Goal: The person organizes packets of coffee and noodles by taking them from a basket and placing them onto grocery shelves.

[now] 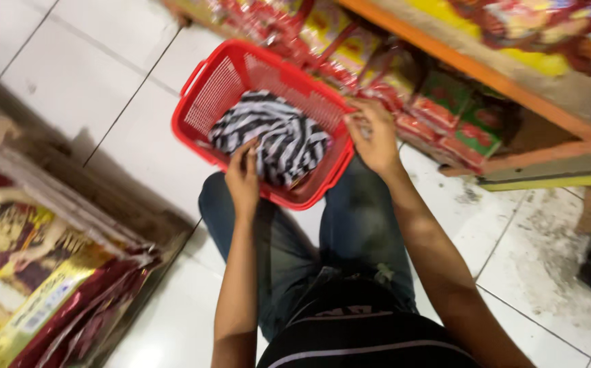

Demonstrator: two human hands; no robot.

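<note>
- While the person crouches on the white tiled floor (104,88), a red plastic basket (222,88) rests on the knees; a black-and-white striped cloth (278,136) lies inside
- left hand (243,178), fingers curled, grips the cloth's near edge
- right hand (375,136) closes on the basket's rim, beside shelf packets (445,116)

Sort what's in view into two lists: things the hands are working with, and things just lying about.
In hand:
red basket
striped black-and-white packets, under the left hand
right hand on the basket's rim

Lying about:
red and green packs on the shelf
cardboard box of packets
</note>
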